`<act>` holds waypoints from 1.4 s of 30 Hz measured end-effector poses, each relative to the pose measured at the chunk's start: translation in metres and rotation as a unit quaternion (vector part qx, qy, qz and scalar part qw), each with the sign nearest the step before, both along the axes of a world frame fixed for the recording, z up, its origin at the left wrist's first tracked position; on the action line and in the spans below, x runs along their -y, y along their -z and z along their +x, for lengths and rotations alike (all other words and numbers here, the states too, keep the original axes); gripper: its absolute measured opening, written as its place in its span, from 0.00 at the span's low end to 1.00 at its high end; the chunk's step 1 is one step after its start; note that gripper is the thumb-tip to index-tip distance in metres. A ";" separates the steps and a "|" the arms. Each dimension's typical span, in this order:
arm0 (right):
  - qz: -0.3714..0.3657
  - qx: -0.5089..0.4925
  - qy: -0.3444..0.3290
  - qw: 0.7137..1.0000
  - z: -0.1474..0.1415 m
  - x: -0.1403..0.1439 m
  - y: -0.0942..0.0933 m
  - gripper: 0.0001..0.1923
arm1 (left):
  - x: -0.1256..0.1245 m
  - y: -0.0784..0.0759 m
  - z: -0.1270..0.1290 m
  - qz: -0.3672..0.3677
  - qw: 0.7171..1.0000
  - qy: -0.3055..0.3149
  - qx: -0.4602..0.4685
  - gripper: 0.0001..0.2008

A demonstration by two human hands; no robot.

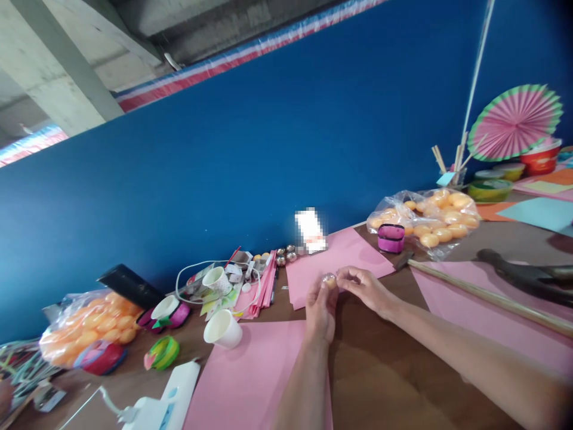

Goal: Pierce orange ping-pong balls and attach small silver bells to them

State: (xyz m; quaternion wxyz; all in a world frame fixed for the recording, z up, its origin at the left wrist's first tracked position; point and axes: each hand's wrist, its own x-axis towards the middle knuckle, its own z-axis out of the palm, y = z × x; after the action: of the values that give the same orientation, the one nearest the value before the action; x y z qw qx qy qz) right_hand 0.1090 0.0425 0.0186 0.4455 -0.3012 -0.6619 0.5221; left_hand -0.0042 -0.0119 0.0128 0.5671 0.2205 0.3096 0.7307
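Note:
Over the brown tabletop, my left hand (321, 312) pinches a small shiny ball (329, 280) with an orange-tinted lower part between thumb and fingers. My right hand (364, 289) is just to its right, fingers curled and thumb and fingertips close together at the ball's side. Whether those fingertips hold something small or touch the ball cannot be made out. Behind both hands lies a pink paper sheet (347, 258), and another pink sheet (250, 370) is at the left forearm. Several silver balls (285, 255) sit together near the wall.
White paper cups (224, 329) and a white power strip (172, 394) stand left. Bags of orange balls (107, 322) lie at both sides. A hammer (519, 272) and a wooden-handled tool (483, 292) lie right. A pixelated bright panel (310, 230) leans against the blue wall (268, 149).

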 end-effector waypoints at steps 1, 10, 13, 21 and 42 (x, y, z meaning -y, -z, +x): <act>0.001 -0.002 0.000 1.000 0.000 0.000 0.000 0.11 | 0.000 0.000 0.000 0.001 1.000 0.000 0.000 0.19; -0.008 -0.007 -0.006 1.000 0.000 0.000 0.002 0.11 | -0.001 0.001 0.001 0.012 1.000 0.006 -0.012 0.19; -0.009 -0.002 -0.007 1.000 0.000 -0.002 0.004 0.11 | -0.001 0.002 0.001 0.013 1.000 0.008 -0.012 0.19; -0.012 0.000 -0.018 1.000 0.000 -0.003 0.005 0.11 | -0.001 0.001 0.001 0.011 1.000 0.005 -0.019 0.19; -0.120 -0.040 -0.070 0.990 0.002 0.004 -0.008 0.11 | 0.002 -0.004 0.004 0.004 0.997 -0.009 -0.072 0.21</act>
State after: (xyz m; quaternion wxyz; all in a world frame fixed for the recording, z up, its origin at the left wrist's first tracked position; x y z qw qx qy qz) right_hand 0.1105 0.0386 0.0270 0.3951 -0.2844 -0.5955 0.6391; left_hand -0.0006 -0.0144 0.0169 0.5358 0.2722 0.3491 0.7190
